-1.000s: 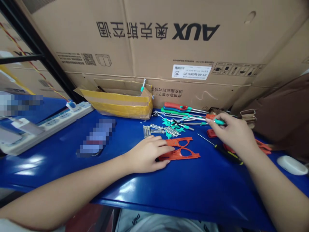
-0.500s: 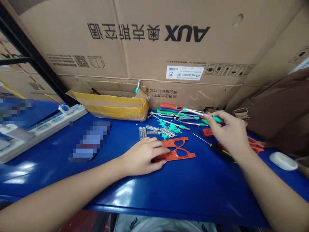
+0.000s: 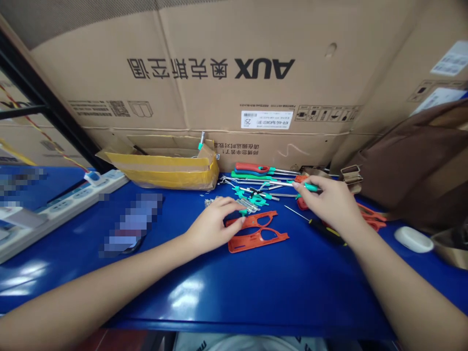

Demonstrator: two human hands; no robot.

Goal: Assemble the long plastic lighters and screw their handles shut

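My left hand (image 3: 212,224) hovers at the left end of two orange-red plastic handle shells (image 3: 258,240), thumb and index finger apart. A small teal piece (image 3: 243,213) lies by its fingertips, beside several clear narrow tanks (image 3: 248,205) partly hidden behind the hand. My right hand (image 3: 331,197) is closed around the teal end of a metal lighter rod (image 3: 283,184), which points left over the pile. Teal triggers (image 3: 259,200) and long-nosed lighters with red, blue and green handles (image 3: 252,168) lie behind. Under my right hand is a screwdriver with a black and yellow handle (image 3: 325,231).
An open yellow-taped carton (image 3: 161,168) stands at the back, before a large cardboard sheet (image 3: 204,29). At left are a phone (image 3: 133,224) and a white power strip (image 3: 73,204). More orange-red shells (image 3: 371,217) and a white oval object (image 3: 414,239) lie at right.
My left hand has lifted off the orange-red shells and its thumb and index finger have spread. The right hand keeps its grip on the rod, which has swung lower to the left. The view has shifted.
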